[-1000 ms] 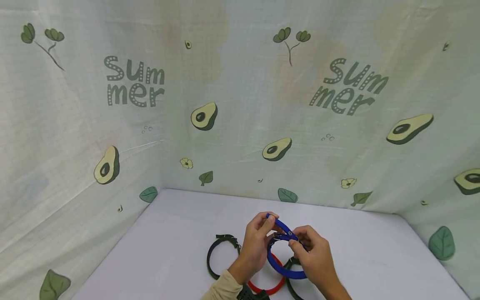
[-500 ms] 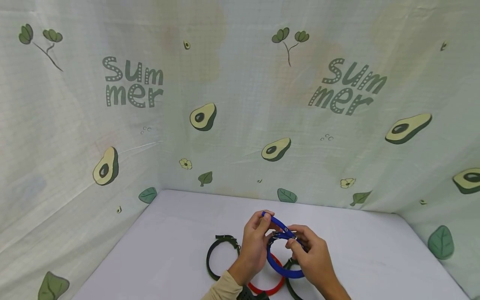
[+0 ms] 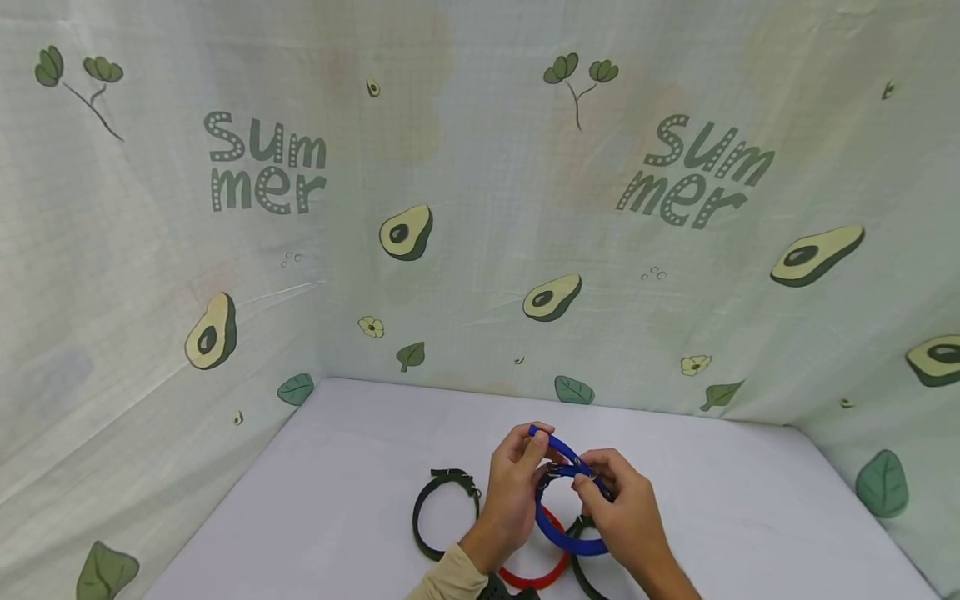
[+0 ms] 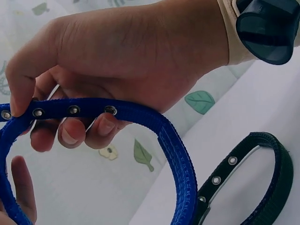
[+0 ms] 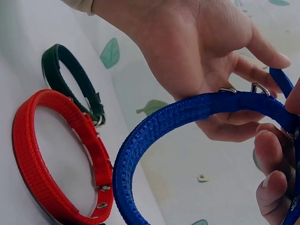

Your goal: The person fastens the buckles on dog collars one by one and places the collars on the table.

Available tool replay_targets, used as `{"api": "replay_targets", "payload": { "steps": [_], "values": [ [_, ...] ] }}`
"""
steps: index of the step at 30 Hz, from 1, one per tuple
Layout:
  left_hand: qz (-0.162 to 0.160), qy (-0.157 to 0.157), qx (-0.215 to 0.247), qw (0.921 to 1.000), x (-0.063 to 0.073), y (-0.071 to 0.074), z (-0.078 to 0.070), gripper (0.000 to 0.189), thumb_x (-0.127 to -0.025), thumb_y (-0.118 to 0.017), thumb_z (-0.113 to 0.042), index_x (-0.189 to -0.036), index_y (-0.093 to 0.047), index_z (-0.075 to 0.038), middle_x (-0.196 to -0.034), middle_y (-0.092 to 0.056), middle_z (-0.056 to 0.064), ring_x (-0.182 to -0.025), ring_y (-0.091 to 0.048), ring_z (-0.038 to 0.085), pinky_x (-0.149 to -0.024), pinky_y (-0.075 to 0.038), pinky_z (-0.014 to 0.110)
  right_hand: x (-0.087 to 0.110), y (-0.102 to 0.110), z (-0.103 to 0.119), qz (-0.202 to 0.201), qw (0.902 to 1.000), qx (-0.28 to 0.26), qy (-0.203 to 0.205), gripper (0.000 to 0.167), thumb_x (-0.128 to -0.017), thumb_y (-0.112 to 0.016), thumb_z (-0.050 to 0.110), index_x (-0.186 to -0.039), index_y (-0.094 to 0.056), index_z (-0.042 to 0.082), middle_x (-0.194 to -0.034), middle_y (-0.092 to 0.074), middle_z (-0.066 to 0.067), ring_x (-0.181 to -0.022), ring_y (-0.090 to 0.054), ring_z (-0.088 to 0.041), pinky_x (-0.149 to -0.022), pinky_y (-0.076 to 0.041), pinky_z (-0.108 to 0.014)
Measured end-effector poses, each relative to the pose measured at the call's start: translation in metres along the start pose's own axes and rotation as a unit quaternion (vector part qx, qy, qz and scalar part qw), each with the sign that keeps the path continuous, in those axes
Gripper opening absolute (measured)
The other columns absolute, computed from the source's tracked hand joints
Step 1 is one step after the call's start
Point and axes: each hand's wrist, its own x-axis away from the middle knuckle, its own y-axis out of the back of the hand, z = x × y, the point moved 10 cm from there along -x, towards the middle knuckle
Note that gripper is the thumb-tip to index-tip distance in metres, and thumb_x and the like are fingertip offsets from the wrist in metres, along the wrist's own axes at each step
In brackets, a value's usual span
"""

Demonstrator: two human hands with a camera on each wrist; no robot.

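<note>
Both hands hold a blue pet collar (image 3: 573, 546) above the table, its ring hanging below the fingers. My left hand (image 3: 513, 483) pinches the free end of the strap between thumb and fingers. Opposite it, my right hand (image 3: 628, 508) pinches the strap where the end crosses the ring. Metal eyelets line the strap (image 4: 74, 109) in the left wrist view. A metal buckle (image 5: 260, 89) sits on the collar in the right wrist view, near the left hand. How far the strap passes through the buckle is hidden by fingers.
A red collar (image 3: 534, 582) lies on the white table (image 3: 337, 500) beneath the hands. One dark green collar (image 3: 422, 517) lies to its left, another (image 3: 579, 575) to its right, partly covered by the right hand. A printed curtain (image 3: 465, 167) stands behind the table.
The strap's free end swings slightly left and then back. The right hand shifts a little to the left; both hands keep hold of the blue collar.
</note>
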Motion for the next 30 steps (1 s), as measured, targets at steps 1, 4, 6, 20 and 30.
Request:
{"api": "replay_targets", "payload": {
  "steps": [1,4,6,20,30],
  "values": [
    [0.003,-0.001,-0.008,1.0000,0.000,0.000,-0.001,0.035,-0.102,-0.061,-0.026,-0.121,-0.058,0.002,-0.101,-0.063,0.011,-0.099,-0.063,0.026,-0.098,-0.047,0.046,0.000,0.000,0.000,-0.001,1.0000,-0.006,0.000,0.012,-0.093,-0.066,0.003,-0.103,-0.062,0.007,-0.075,-0.065,0.000,-0.058,-0.059,-0.016,-0.058,-0.053,-0.028],
    [0.017,-0.002,-0.047,0.9988,-0.002,0.001,-0.003,0.035,-0.102,-0.061,-0.029,-0.120,-0.061,0.000,-0.103,-0.065,0.011,-0.100,-0.063,0.025,-0.097,-0.049,0.042,0.000,0.002,0.001,-0.010,0.9994,-0.032,0.004,0.012,-0.093,-0.067,0.001,-0.103,-0.062,0.006,-0.077,-0.063,-0.003,-0.060,-0.060,-0.017,-0.057,-0.053,-0.028],
    [0.034,-0.003,-0.078,0.9963,-0.004,0.000,-0.004,0.034,-0.101,-0.063,-0.029,-0.120,-0.062,-0.001,-0.104,-0.065,0.011,-0.101,-0.064,0.024,-0.095,-0.051,0.040,0.000,0.005,0.000,-0.020,0.9987,-0.048,0.001,0.013,-0.093,-0.066,0.000,-0.104,-0.062,0.005,-0.080,-0.063,-0.006,-0.062,-0.061,-0.019,-0.055,-0.053,-0.029],
    [0.100,0.026,-0.167,0.9805,-0.004,-0.005,0.007,0.027,-0.094,-0.072,-0.024,-0.111,-0.071,-0.003,-0.086,-0.066,0.001,-0.070,-0.056,0.012,-0.057,-0.046,0.020,0.000,0.016,-0.008,-0.080,0.9763,-0.200,-0.022,0.011,-0.101,-0.056,0.002,-0.108,-0.059,-0.007,-0.102,-0.070,-0.018,-0.079,-0.070,-0.025,-0.062,-0.059,-0.034],
    [0.124,0.017,-0.172,0.9771,-0.002,-0.009,0.006,0.025,-0.092,-0.074,-0.023,-0.111,-0.072,-0.005,-0.085,-0.064,0.000,-0.066,-0.052,0.011,-0.056,-0.046,0.019,-0.002,0.023,-0.016,-0.098,0.9705,-0.212,-0.059,0.017,-0.102,-0.057,0.008,-0.112,-0.061,-0.006,-0.112,-0.072,-0.013,-0.096,-0.072,-0.025,-0.078,-0.059,-0.034]
  ]
}}
